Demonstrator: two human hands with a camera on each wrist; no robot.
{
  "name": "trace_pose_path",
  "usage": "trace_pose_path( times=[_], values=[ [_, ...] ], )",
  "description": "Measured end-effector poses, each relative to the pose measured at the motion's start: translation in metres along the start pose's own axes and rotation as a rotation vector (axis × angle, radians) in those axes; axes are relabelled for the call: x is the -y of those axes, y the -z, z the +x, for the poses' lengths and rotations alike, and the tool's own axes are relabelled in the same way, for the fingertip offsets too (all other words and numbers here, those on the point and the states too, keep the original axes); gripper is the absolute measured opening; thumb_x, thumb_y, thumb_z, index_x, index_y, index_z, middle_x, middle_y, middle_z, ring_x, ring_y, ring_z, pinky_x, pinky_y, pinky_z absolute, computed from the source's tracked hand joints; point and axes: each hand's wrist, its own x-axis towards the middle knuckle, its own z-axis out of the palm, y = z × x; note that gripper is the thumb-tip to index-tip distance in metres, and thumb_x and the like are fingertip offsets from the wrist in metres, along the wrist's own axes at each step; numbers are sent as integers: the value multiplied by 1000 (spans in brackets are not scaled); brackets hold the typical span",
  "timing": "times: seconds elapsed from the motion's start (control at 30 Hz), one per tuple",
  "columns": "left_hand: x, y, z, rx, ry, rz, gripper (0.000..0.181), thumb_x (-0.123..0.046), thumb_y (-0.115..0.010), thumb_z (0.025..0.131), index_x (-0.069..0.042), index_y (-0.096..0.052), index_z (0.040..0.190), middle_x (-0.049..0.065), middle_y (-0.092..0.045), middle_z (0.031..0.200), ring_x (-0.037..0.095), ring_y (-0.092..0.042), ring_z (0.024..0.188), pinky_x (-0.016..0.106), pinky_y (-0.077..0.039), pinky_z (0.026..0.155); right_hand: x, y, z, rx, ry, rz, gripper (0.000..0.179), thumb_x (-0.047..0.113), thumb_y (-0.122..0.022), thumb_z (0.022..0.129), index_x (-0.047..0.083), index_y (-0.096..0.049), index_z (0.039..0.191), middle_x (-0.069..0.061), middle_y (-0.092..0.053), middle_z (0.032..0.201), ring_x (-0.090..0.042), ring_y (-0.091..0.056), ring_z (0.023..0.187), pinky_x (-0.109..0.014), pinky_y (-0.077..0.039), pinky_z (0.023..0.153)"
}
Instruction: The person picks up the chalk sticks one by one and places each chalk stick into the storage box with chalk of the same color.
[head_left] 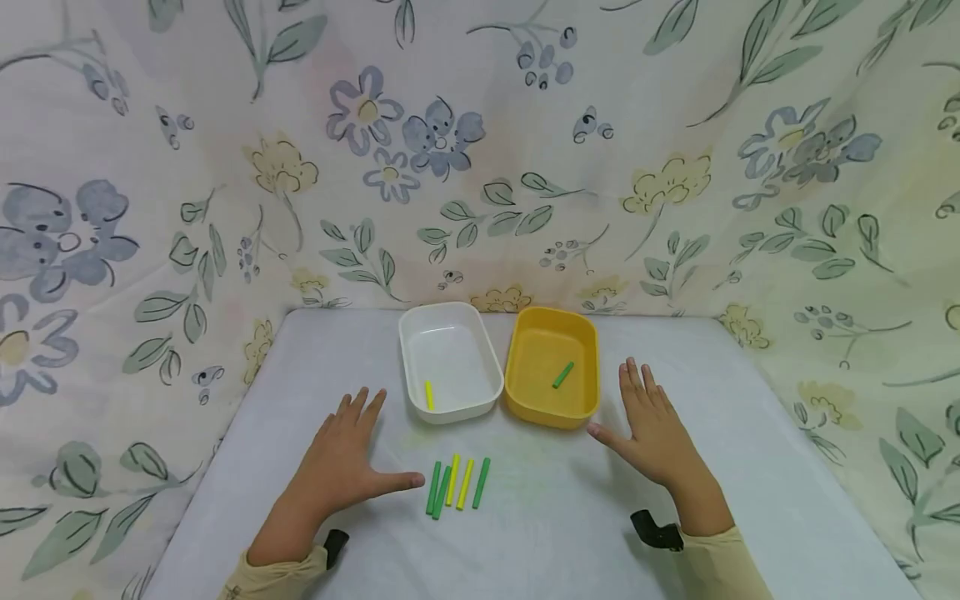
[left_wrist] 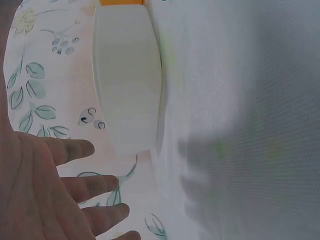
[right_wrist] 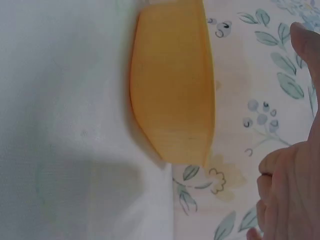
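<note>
My left hand (head_left: 341, 467) is spread over the table, fingers straight and thumb pointing right, holding nothing. Its thumb tip is close to a group of short sticks, some green (head_left: 432, 487) and some yellow (head_left: 465, 484), lying side by side. My right hand (head_left: 658, 437) is also spread with straight fingers, its thumb near the right front corner of the yellow tub (head_left: 536, 410). A green stick (head_left: 562, 375) lies inside that tub. In the white tub (head_left: 442, 333), left of the yellow one, is a yellow stick (head_left: 429, 395). The wrist views show both tubs from the side.
A white cloth covers the table (head_left: 555, 533). Behind and at both sides hangs a floral curtain (head_left: 510, 125). The two tubs stand side by side near the table's back edge. A black strap piece (head_left: 656, 531) shows at the right wrist, another (head_left: 335, 547) at the left.
</note>
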Motion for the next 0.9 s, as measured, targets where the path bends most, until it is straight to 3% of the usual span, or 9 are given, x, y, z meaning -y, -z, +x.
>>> trace_pose_path(
  times=[0.27, 0.47, 0.9],
  values=[
    [0, 0, -4, -10, -25, -17, 139, -94, -74, 62, -14, -33, 167, 22, -42, 166, 49, -39, 154, 69, -38, 119, 1, -4, 6, 15, -2, -4, 114, 73, -56, 98, 11, 8, 170, -5, 12, 179, -36, 10, 166, -69, -10, 130],
    [0, -3, -7, 6, -40, -47, 137, -95, -75, 59, -18, -38, 166, 20, -45, 164, 46, -47, 149, 67, -46, 113, 2, -11, 14, 14, 18, 10, 114, 74, -56, 97, 7, 1, 170, -10, 7, 179, -39, 6, 166, -70, -12, 129],
    [1, -7, -12, 85, -57, -142, 130, -87, -86, 54, -24, -48, 160, 8, -49, 162, 34, -47, 150, 61, -46, 117, 6, -26, 30, 58, -18, 22, 118, 81, -50, 96, 3, -1, 170, -14, 5, 179, -44, 1, 166, -68, -10, 130]
  ],
)
